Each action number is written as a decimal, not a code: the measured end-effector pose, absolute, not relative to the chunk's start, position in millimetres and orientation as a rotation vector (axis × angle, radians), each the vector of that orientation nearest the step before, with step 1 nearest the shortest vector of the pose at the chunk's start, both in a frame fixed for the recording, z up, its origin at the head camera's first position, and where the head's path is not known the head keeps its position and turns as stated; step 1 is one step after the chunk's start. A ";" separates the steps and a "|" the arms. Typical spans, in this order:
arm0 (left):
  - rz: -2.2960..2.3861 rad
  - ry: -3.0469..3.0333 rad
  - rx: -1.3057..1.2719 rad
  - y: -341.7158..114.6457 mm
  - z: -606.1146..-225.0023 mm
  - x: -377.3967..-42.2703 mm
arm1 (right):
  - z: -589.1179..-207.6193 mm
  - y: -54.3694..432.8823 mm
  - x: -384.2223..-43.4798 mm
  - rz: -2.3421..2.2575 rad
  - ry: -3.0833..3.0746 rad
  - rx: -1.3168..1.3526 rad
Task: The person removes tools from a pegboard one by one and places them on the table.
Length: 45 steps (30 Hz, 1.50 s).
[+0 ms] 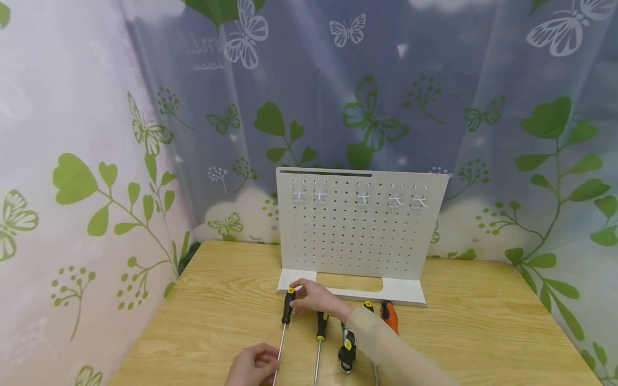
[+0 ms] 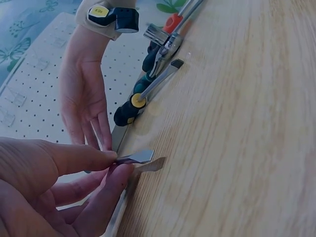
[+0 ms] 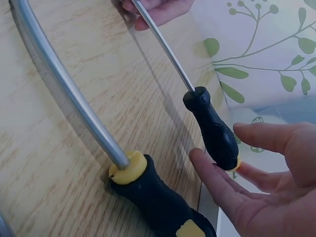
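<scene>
A long flat-blade screwdriver (image 1: 288, 305) with a black handle and yellow end is held between both hands, tilted. My left hand (image 1: 253, 365) pinches its shaft just behind the flat tip (image 2: 140, 157), slightly above the table. At the other end, my right hand (image 1: 314, 296) has its fingers spread about the black handle (image 3: 215, 133). The right thumb and fingers are extended, not wrapped round it; exact contact is hard to tell. Next to it on the table lies a second black-and-yellow screwdriver (image 1: 322, 325).
A white pegboard (image 1: 357, 230) with several clear hooks (image 1: 363, 194) stands behind the hands. Under the right forearm lie a metal wrench (image 2: 168, 52), another yellow-ended screwdriver (image 1: 369, 306) and an orange-and-black handle (image 1: 390, 317). A patterned curtain (image 1: 367, 107) surrounds the wooden table (image 1: 217, 300).
</scene>
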State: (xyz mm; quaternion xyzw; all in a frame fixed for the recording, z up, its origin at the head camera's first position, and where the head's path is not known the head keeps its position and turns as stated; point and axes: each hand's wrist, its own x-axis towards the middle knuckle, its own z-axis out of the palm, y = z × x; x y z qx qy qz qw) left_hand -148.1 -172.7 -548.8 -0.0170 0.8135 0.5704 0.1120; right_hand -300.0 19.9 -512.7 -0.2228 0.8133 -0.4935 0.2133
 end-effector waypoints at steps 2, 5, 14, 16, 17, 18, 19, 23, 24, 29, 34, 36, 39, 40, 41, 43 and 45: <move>1.679 2.404 -0.026 -173.2 -549.4 -147.0 | -513.3 20.5 -299.9 -1.371 2.241 -0.629; 1.667 2.431 -0.009 -173.4 -550.2 -146.4 | -513.6 21.3 -299.9 -1.351 2.248 -0.629; 1.564 2.510 -0.067 -169.1 -550.2 -148.3 | -517.1 21.9 -302.0 -1.315 2.255 -0.610; 1.546 2.519 -0.082 -167.9 -549.7 -148.7 | -517.3 21.7 -302.2 -1.304 2.260 -0.618; 1.542 2.523 -0.086 -167.5 -549.4 -149.0 | -517.2 21.5 -302.1 -1.297 2.265 -0.625; 1.537 2.528 -0.089 -167.1 -549.1 -149.2 | -517.1 21.3 -301.9 -1.291 2.268 -0.628; 1.532 2.533 -0.091 -166.8 -548.8 -149.4 | -517.0 21.1 -301.9 -1.285 2.272 -0.631; 1.522 2.554 -0.091 -167.0 -548.1 -150.1 | -516.0 20.7 -300.9 -1.273 2.286 -0.627; 1.519 2.557 -0.092 -166.8 -548.4 -150.2 | -515.5 20.8 -300.6 -1.272 2.287 -0.623; 1.483 2.591 -0.095 -167.0 -549.3 -150.4 | -513.3 21.7 -298.7 -1.270 2.293 -0.622; 1.430 2.642 -0.087 -168.5 -549.7 -150.2 | -511.2 22.7 -297.3 -1.272 2.290 -0.626; 1.436 2.641 -0.079 -168.6 -549.3 -150.0 | -510.6 22.9 -297.1 -1.270 2.287 -0.626; 1.445 2.638 -0.086 -168.7 -548.0 -150.0 | -510.8 22.8 -296.8 -1.264 2.287 -0.622; 1.445 2.644 -0.090 -168.6 -547.6 -150.1 | -511.3 22.7 -296.8 -1.262 2.287 -0.623; 1.448 2.652 -0.091 -168.3 -547.3 -150.0 | -511.9 22.5 -296.7 -1.261 2.287 -0.623; 1.457 2.654 -0.115 -168.0 -546.5 -150.4 | -513.5 21.7 -296.8 -1.264 2.288 -0.627; 1.468 2.654 -0.140 -167.8 -546.1 -151.1 | -515.3 20.9 -296.9 -1.272 2.285 -0.629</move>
